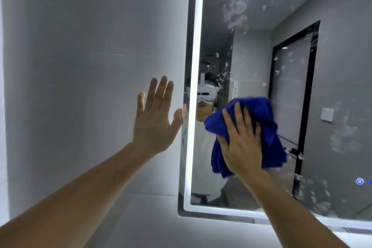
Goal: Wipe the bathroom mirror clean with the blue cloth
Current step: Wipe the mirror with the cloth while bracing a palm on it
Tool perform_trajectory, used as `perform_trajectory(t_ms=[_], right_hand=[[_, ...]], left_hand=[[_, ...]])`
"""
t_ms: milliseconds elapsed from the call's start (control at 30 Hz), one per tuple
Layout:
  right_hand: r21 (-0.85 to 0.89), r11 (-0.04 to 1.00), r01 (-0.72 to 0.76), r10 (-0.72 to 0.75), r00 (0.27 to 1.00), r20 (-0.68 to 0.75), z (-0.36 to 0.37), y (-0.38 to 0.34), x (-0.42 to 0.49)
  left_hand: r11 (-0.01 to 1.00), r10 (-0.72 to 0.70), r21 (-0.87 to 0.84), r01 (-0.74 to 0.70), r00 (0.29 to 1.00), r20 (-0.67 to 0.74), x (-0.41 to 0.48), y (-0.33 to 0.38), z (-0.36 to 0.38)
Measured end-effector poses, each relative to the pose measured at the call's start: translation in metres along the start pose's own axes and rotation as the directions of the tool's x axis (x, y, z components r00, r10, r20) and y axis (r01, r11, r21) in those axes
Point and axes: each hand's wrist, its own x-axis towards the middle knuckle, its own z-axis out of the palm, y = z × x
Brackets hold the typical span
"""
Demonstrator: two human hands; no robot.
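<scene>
Head view of a person at a wall-mounted bathroom mirror (261, 66) bordered by a lit white strip (196, 66). The right hand (241, 143) lies flat on the blue cloth (261, 119), its fingers straight and slightly spread, pressing the bunched cloth against the glass in the lower left part of the mirror, just right of the lit strip; loose folds hang below the palm. The left hand (155, 121) is raised with its palm toward the grey wall (90, 66) just left of the mirror, fingers straight and a little apart, thumb held out toward the mirror's left edge. Whether this palm touches the wall cannot be told. It holds nothing. White smears and spots (234, 14) cover the upper middle and right side of the glass. Two small blue glowing icons (359, 181) sit low at the far right of the mirror. The reflection shows the person wearing a white headset (207, 92), a dark-framed door and a ceiling lamp.
</scene>
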Motion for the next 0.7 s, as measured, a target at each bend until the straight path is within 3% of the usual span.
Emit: perform_trajectory(t_ms=[100, 233, 400, 567, 633, 700], right_hand=[[0.019, 0.995, -0.097, 0.098, 0.992, -0.074, -0.017, -0.014, 0.063], [-0.017, 0.998, -0.064, 0.062, 0.993, -0.101, -0.022, -0.044, 0.103], [-0.04, 0.991, 0.129, -0.132, 0.989, -0.069, 0.0, -0.061, 0.054], [-0.079, 0.958, 0.276, -0.279, 0.96, -0.028, 0.016, -0.032, -0.015], [-0.066, 0.956, 0.284, -0.284, 0.959, 0.004, 0.01, -0.017, -0.019], [-0.045, 0.981, 0.189, -0.189, 0.982, -0.004, 0.0, -0.006, -0.005]], left_hand=[[1.0, -0.003, -0.019, 0.003, 1.0, -0.025, 0.006, 0.0, -0.002], [1.0, -0.016, -0.007, 0.015, 0.999, -0.029, 0.019, -0.004, -0.007], [1.0, 0.002, -0.018, -0.002, 1.0, -0.03, 0.033, -0.003, -0.011], [0.999, 0.014, -0.031, -0.015, 0.999, -0.033, 0.042, 0.008, -0.009], [0.999, 0.023, -0.032, -0.024, 0.999, -0.03, 0.04, 0.01, -0.009], [0.999, 0.041, -0.03, -0.043, 0.998, -0.036, 0.039, 0.011, -0.01]])
